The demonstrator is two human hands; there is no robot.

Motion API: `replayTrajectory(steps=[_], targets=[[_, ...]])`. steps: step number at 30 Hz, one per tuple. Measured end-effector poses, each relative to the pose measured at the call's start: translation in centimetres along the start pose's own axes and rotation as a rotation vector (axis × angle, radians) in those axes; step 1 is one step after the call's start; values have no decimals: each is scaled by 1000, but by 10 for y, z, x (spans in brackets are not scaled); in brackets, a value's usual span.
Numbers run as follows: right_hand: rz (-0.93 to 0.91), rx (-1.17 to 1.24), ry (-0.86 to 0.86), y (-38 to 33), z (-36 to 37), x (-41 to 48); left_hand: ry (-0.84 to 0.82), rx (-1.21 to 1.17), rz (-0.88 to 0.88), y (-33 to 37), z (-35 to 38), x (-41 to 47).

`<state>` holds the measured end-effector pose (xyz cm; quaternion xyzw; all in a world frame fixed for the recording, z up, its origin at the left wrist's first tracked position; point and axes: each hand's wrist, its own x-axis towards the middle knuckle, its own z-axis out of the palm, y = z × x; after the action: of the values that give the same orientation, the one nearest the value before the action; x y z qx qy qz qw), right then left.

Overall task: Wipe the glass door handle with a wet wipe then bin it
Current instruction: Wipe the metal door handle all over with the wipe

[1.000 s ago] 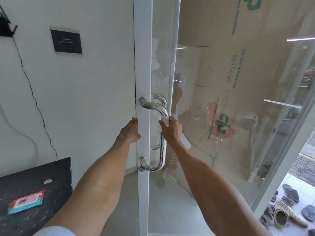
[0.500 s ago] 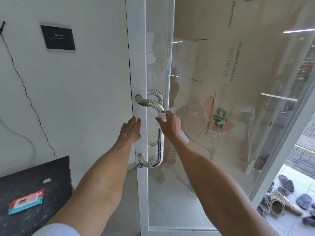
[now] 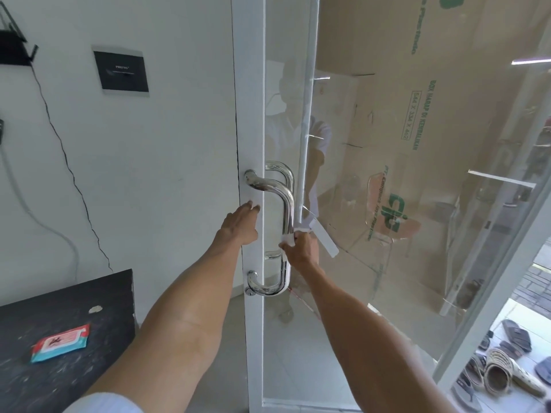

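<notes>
A chrome U-shaped handle (image 3: 286,201) is fixed to the white frame of the glass door (image 3: 372,204). My right hand (image 3: 301,248) grips the handle's vertical bar about two thirds of the way down, with a white wet wipe (image 3: 288,237) wrapped between palm and bar. My left hand (image 3: 241,223) lies flat with fingers apart against the white door frame (image 3: 249,114), just left of the handle.
A black table (image 3: 74,332) at lower left carries a red and teal wet wipe pack (image 3: 59,342). A white wall with a black plaque (image 3: 120,71) and a hanging cable is on the left. Sandals (image 3: 504,371) lie on the floor outside at lower right.
My right hand with the wipe has slid down the handle's bar from near the top bend to its lower part. My left hand stays on the frame.
</notes>
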<state>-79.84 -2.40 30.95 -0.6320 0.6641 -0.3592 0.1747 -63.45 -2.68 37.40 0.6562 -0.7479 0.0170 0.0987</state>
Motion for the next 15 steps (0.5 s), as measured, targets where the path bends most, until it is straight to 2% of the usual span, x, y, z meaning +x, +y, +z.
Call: replayTrajectory(steps=[5, 10, 15], targets=[[-76, 78, 93, -19, -14, 7, 46, -1, -10, -2, -2, -3], [-216, 126, 259, -57, -46, 16, 413, 8, -2, -1, -6, -4], [-194, 101, 232, -50, -38, 13, 681, -6, 34, 2, -22, -6]])
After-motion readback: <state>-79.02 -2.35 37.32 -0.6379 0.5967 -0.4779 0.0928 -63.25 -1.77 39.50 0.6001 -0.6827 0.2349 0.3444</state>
